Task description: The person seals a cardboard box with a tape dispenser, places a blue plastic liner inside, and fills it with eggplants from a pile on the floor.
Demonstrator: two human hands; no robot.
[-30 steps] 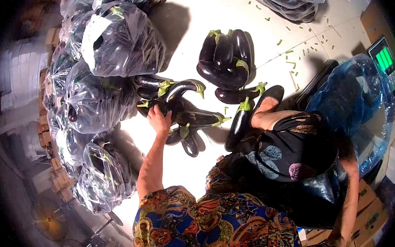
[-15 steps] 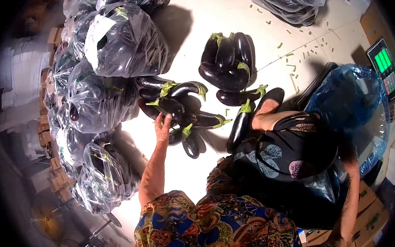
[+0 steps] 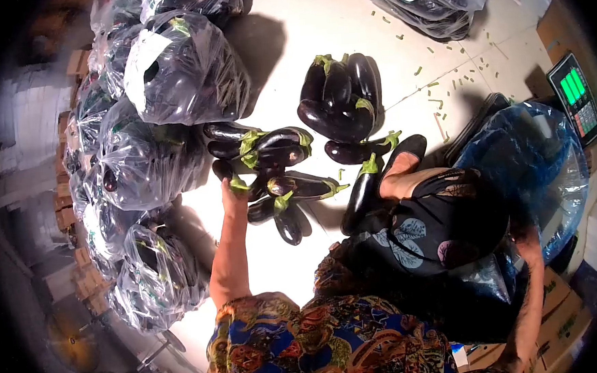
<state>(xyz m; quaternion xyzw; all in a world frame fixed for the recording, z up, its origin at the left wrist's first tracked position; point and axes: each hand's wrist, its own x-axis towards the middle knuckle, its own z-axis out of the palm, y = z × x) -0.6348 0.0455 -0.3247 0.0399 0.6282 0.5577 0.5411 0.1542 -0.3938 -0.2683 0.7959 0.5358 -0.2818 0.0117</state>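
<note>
My left hand is closed around a dark eggplant at the left of a loose group on the pale floor; its green stem shows beside my fingers. Just right of it lie more eggplants, among them one with a streaked skin. My right hand is at the edge of a blue plastic bag on the right, its fingers lost in shadow. A tight cluster of eggplants lies higher up, with two single ones below it.
Clear bags filled with eggplants are piled along the left, and another bag is at the top. A scale with a green display stands at the right. A bare foot in a black shoe and cut stem bits are on the floor.
My left hand has moved down and left, off one eggplant and onto another. The upper eggplants of the loose group now lie closer together. My right hand stays by the blue bag.
</note>
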